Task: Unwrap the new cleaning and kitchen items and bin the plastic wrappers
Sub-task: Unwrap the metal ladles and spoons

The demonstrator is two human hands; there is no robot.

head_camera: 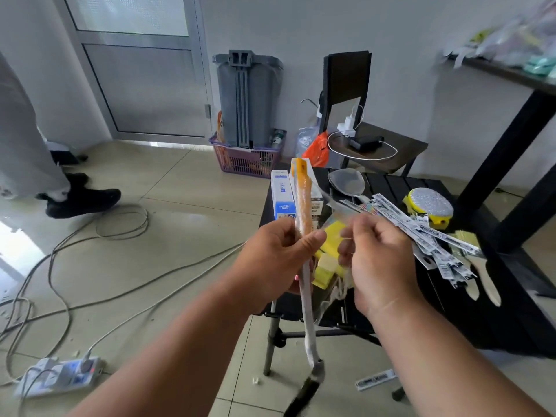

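Plastic wrapper [301,188] is still wrapped around a long orange brush [303,212], and you hold it up in front of you, over the near edge of the black tabletop [388,182]. Your left hand [272,260] grips the brush around its middle, thumb pressed on the front. Your right hand [374,254] is curled just beside it and seems to pinch a thin, clear bit of the wrapper, but that part is blurry, so you cannot be sure.

The wrapper looks thin, light and crinkly. It will likely feel slippery, so pinch it hard with your fingertips and pull it along the brush, not sideways. The brush looks stiff and light, so one hand can hold it steady. Keep holding the middle or the white handle [307,299], which hangs down below your left hand.

A grey bin [249,94] stands by the wall, well apart from you. More packed things, like a yellow scrubber [430,203] and labelled strips [421,233], lie on the tabletop.
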